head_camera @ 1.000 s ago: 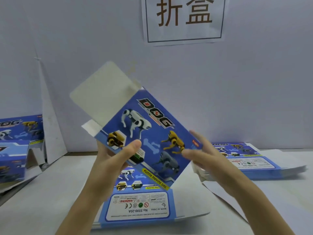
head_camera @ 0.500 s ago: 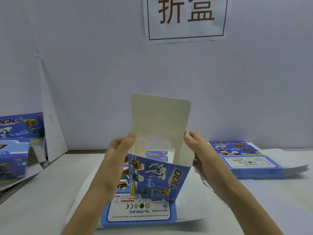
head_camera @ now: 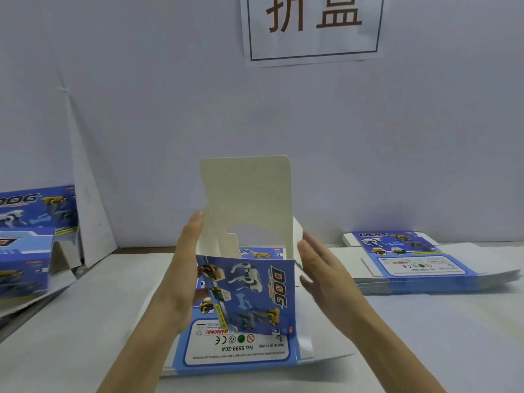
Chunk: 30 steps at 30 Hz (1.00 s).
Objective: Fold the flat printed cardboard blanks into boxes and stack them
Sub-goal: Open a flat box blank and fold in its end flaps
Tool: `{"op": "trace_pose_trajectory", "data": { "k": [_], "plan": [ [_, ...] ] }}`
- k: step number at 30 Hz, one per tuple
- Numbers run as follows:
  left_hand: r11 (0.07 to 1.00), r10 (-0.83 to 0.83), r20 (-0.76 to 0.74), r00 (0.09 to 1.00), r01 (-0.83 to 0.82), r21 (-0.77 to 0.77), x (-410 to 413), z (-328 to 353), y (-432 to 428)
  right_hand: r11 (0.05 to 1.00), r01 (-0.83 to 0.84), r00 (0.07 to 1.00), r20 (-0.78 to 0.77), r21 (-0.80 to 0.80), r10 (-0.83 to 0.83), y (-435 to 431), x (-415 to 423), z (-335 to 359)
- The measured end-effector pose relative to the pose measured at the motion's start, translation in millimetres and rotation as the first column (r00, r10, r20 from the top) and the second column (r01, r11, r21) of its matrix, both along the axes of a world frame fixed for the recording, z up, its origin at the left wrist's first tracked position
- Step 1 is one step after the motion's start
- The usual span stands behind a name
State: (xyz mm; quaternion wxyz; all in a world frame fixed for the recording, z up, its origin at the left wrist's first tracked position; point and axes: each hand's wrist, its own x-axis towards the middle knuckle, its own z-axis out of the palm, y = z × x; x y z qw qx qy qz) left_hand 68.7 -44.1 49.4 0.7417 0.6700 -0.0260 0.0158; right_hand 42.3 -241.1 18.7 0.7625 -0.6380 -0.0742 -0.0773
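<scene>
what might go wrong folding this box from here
The box seems held by the left hand alone while the right hand lies open at its side; it may slip or collapse flat. The tall flap stands unfolded and could crease crookedly if the small side flap isn't tucked first.

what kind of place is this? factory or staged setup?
Probably a box-folding workstation, possibly staged: a wall sign reading 折盒 (fold boxes), a stack of flat blanks on the table, folded boxes at left.
</scene>
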Motion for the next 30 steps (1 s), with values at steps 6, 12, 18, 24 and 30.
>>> {"op": "trace_pose_trajectory", "data": {
  "k": [6, 12, 18, 24, 30],
  "plan": [
    [0.999, 0.024, 0.026, 0.999, -0.025, 0.026, -2, 5, -3, 0.428, 0.879, 0.333, 0.912, -0.209, -0.240, -19, -7, 18],
    [0.995, -0.025, 0.037, 0.999, 0.021, 0.098, 0, 9, 6, 0.410, 0.871, 0.322, 0.944, -0.269, -0.065, -12, -7, 8],
    [0.987, -0.155, -0.002, 0.988, 0.155, -0.034, 11, 14, 40, 0.506, 0.811, 0.414, 0.899, -0.295, -0.139, -10, -3, 0],
    [0.931, -0.242, -0.212, 0.947, 0.165, -0.326, 27, -2, 48, 0.610, 0.761, 0.423, 0.882, -0.220, -0.209, -5, -3, -7],
    [0.932, -0.288, -0.293, 0.912, 0.197, -0.304, 28, -21, 28, 0.699, 0.671, 0.519, 0.830, -0.247, -0.204, -2, -2, -16]
  ]
}}
